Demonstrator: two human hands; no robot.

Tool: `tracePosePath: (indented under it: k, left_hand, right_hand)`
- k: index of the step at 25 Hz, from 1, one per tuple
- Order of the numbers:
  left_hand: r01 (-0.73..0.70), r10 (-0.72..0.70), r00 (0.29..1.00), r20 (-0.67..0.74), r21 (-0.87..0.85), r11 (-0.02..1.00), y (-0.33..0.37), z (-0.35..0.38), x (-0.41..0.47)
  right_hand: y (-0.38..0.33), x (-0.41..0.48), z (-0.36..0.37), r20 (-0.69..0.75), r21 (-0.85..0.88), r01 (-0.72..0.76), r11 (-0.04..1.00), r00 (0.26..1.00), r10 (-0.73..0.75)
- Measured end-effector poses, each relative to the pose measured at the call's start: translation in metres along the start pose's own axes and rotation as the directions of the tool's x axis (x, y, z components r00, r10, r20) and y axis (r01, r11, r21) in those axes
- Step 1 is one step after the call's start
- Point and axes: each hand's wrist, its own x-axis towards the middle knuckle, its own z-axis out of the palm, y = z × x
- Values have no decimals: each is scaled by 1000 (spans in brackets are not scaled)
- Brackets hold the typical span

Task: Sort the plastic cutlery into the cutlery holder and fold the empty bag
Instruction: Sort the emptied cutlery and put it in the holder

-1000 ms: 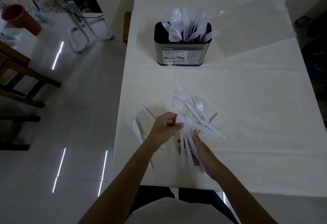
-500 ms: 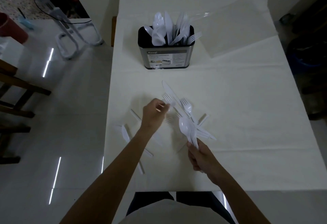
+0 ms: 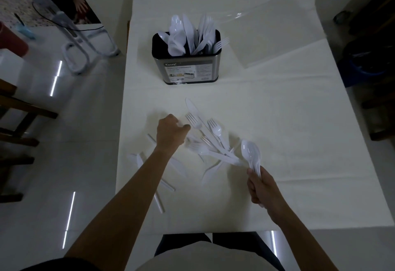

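Nearest the body, the right hand (image 3: 261,188) is clenched round the handles of a small bunch of white plastic spoons (image 3: 250,153), whose smooth oval bowls stick up and away from the fist. Further out, the left hand (image 3: 171,132) hovers palm down at the left edge of a loose pile, with its fingers curled and its thumb close to a fork; whether it pinches anything cannot be told. The pile lies between the hands on the white cloth of the table (image 3: 288,125): glossy white forks (image 3: 217,130) with thin tines, crossed handles, and one long knife (image 3: 193,109) pointing away. A few more flat knives (image 3: 138,160) and a thin straight piece lie apart near the table's left edge. Beyond the pile stands the cutlery holder (image 3: 190,71), an oval tin of brushed metal with a black rim and a paper label that reads "Kassa"; the smaller print is too fine to read. White spoons, knives and forks stand upright in it, packed close. Behind it to the right, the clear plastic bag (image 3: 277,35) lies flat on the cloth.
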Motion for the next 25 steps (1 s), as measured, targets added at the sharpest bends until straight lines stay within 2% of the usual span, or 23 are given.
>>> tracePosePath:
  k: [3, 5, 7, 9, 11, 12, 14, 16, 18, 20, 22, 25]
  left_hand:
    - [-12, 12, 1000, -15, 21, 1000, -15, -5, 1]
    - [16, -20, 998, -52, -70, 997, -26, -6, 1]
    - [-10, -23, 987, -158, -205, 979, -33, -11, 1]
    - [-94, -14, 950, -312, -328, 940, -31, -21, -3]
    - [-165, 2, 902, -433, -341, 925, -25, -33, -11]
    - [-184, 24, 894, -447, -317, 931, -21, -37, -17]
    - [-191, 75, 940, -332, -332, 924, -16, -35, -28]
    - [-145, 117, 989, -91, -410, 901, -15, -27, -42]
    - [-104, 151, 985, 87, -401, 910, -16, -17, -53]
    - [-109, 171, 976, 135, -378, 919, -16, -8, -60]
    - [-129, 178, 979, 102, -374, 918, -17, -5, -65]
    - [-96, 179, 974, 142, -457, 884, -19, -6, -66]
  right_hand:
    - [-3, 5, 4, 15, 0, -14, 1000, 1000, 14]
    - [-5, 7, 9, 12, 5, -18, 1000, 1000, 18]
    - [-7, 10, 13, 5, 14, -13, 1000, 1000, 13]
    - [-9, 11, 17, 17, 16, -6, 1000, 1000, 6]
    - [-11, 13, 24, 62, 40, -16, 999, 998, 14]
    - [-12, 14, 28, 94, 63, -30, 998, 995, 24]
    - [-15, 17, 40, 149, 78, -66, 995, 987, 54]
    - [-19, 19, 52, 177, 8, -82, 997, 981, 79]
    - [-24, 18, 64, 257, -35, -82, 996, 962, 88]
    - [-27, 15, 72, 335, 31, -108, 994, 938, 92]
    - [-28, 13, 74, 347, 31, -99, 995, 934, 82]
    - [-25, 8, 74, 401, 13, -65, 998, 914, 54]
